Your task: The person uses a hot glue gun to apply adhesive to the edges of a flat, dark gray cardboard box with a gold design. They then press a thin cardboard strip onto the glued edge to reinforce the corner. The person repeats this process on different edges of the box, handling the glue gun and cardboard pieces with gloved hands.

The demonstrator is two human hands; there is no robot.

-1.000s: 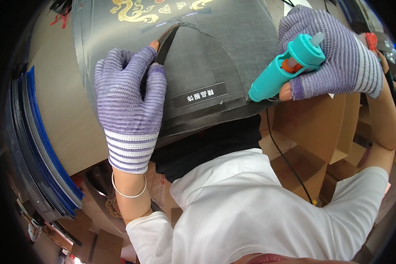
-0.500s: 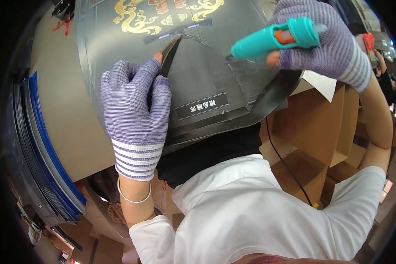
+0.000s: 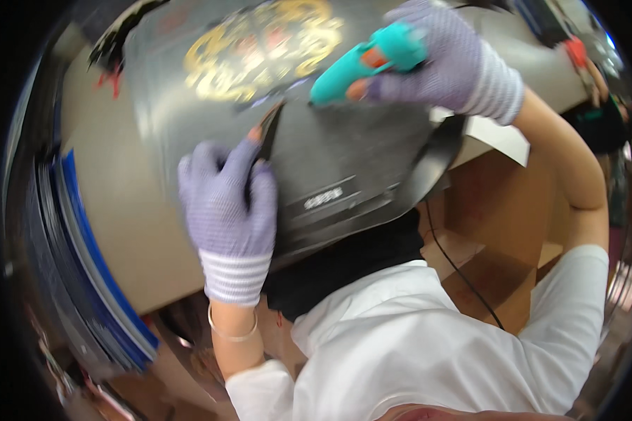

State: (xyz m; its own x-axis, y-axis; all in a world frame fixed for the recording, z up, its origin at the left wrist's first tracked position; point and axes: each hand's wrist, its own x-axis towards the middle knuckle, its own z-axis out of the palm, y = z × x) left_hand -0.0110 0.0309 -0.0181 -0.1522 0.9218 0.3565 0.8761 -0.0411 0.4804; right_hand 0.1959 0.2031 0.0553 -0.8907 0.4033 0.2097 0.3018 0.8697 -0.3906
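Observation:
A dark grey sheet-like piece [image 3: 323, 151], printed with a gold ornament, lies in front of me, folded and seamed along its near side. My left hand [image 3: 228, 200], in a purple knit glove with a striped cuff, pinches a narrow dark flap [image 3: 272, 133] between thumb and forefinger and lifts it from the surface. My right hand [image 3: 439, 67], gloved alike, is closed round a teal glue gun [image 3: 340, 76] with an orange trigger. Its tip points left and down, close to the flap's far end. Motion blur hides whether the tip touches the grey surface.
Dark and blue sheets [image 3: 84, 238] stand in a stack along the table's left edge [image 3: 119, 210]. Cardboard boxes [image 3: 495, 210] and a black cable [image 3: 463, 274] are below at the right. Another person's arm [image 3: 597, 83] shows at far right.
The glue gun has moved left in my right hand, close to the lifted flap. My left hand keeps its pinch. The whole view has shifted slightly and blurred.

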